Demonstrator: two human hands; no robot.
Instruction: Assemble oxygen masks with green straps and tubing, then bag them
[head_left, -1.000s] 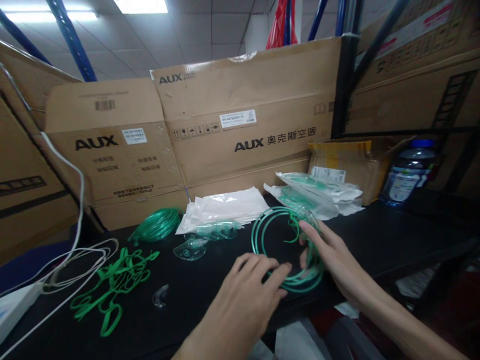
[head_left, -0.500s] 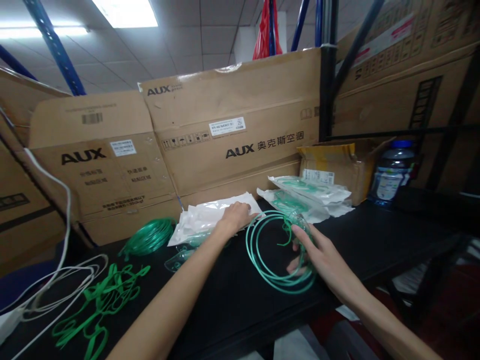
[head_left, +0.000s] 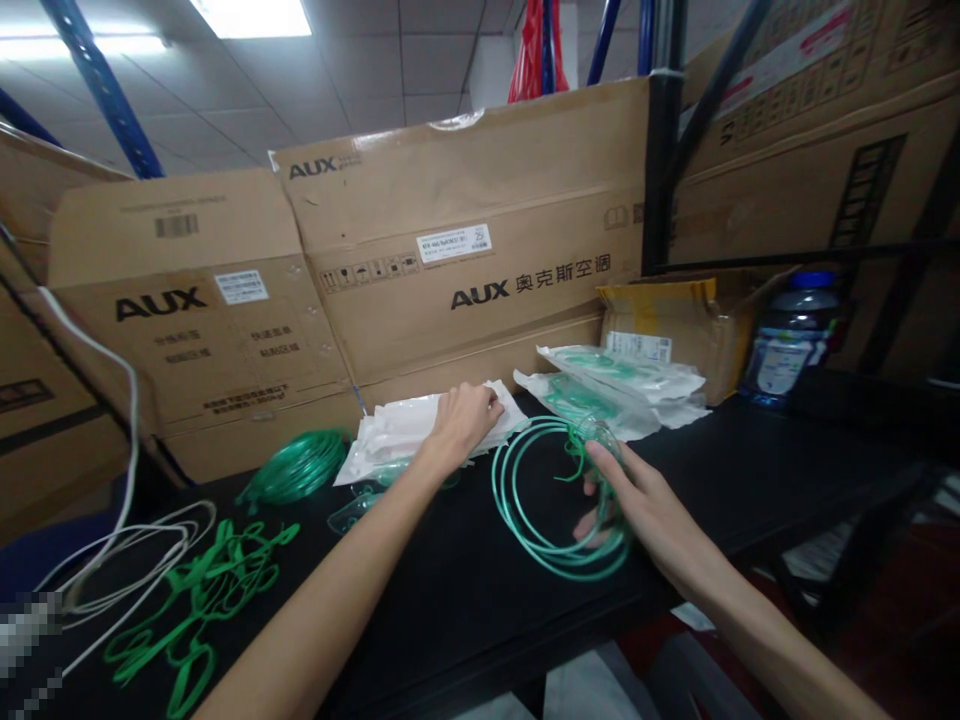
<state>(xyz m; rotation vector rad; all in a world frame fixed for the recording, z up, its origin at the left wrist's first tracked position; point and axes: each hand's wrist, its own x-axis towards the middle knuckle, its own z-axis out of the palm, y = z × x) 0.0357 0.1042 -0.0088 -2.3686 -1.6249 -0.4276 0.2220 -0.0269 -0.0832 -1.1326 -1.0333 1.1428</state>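
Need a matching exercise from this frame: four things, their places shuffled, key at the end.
Things:
1. stack of flat white plastic packets
2. ring of pale green plastic tubing
3. tangle of flat green straps
4. labelled plastic bottle with a blue cap

Places:
A. beside the looped white cables
B. in the grasp of the right hand
C. to the right of the small brown cardboard box with yellow tape
D. partly covered, in this view, by the left hand

Pairs: 1-D, 2-B, 3-A, 4-C
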